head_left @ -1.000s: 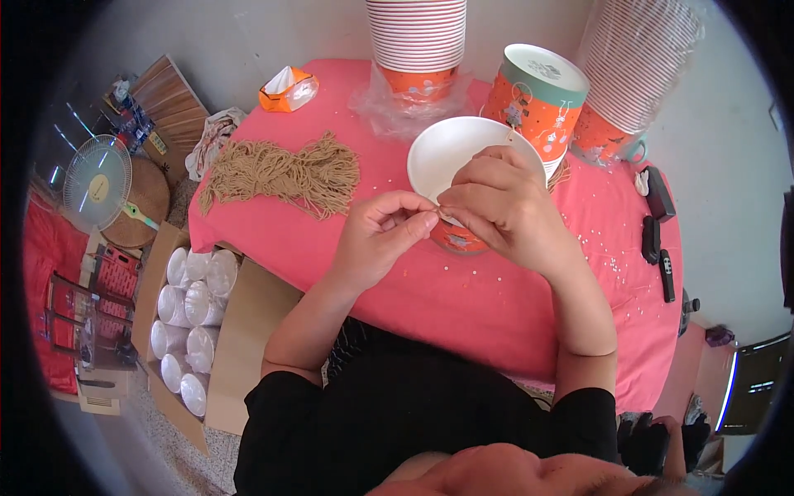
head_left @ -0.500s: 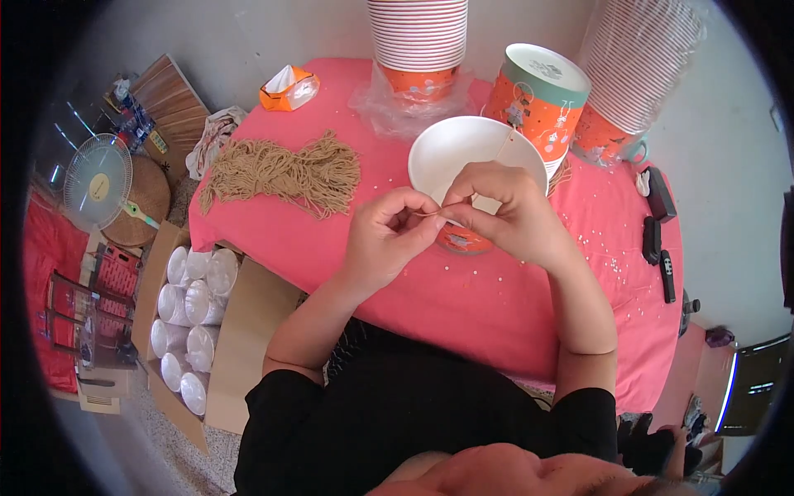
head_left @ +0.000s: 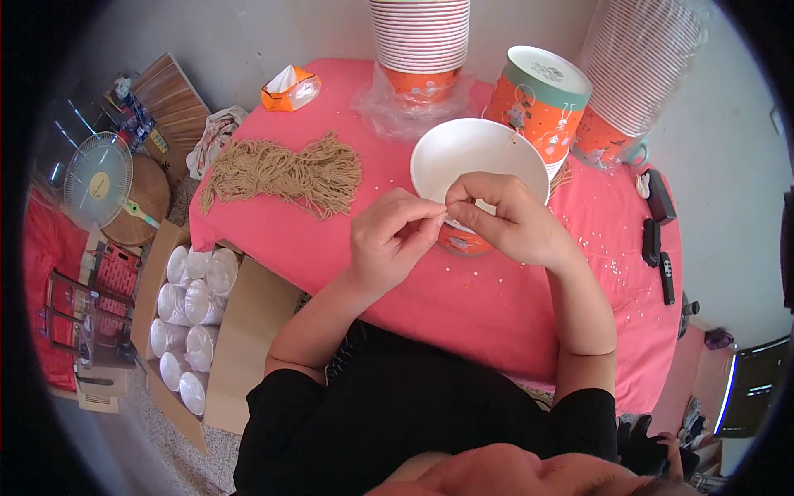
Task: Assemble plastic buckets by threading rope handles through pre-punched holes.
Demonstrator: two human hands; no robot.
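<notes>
The left hand (head_left: 390, 236) and right hand (head_left: 517, 223) meet fingertip to fingertip over the near rim of a white-lined orange bucket (head_left: 438, 161), upright near the middle of the table (head_left: 488, 310). Each has thumb and forefinger pressed together, apparently on a thin strand (head_left: 506, 149), part of which shows across the bucket's mouth; the pinched portion is too small to make out. A slack pinch could drop the strand into the bucket; a sideways knock could tip the bucket.
</notes>
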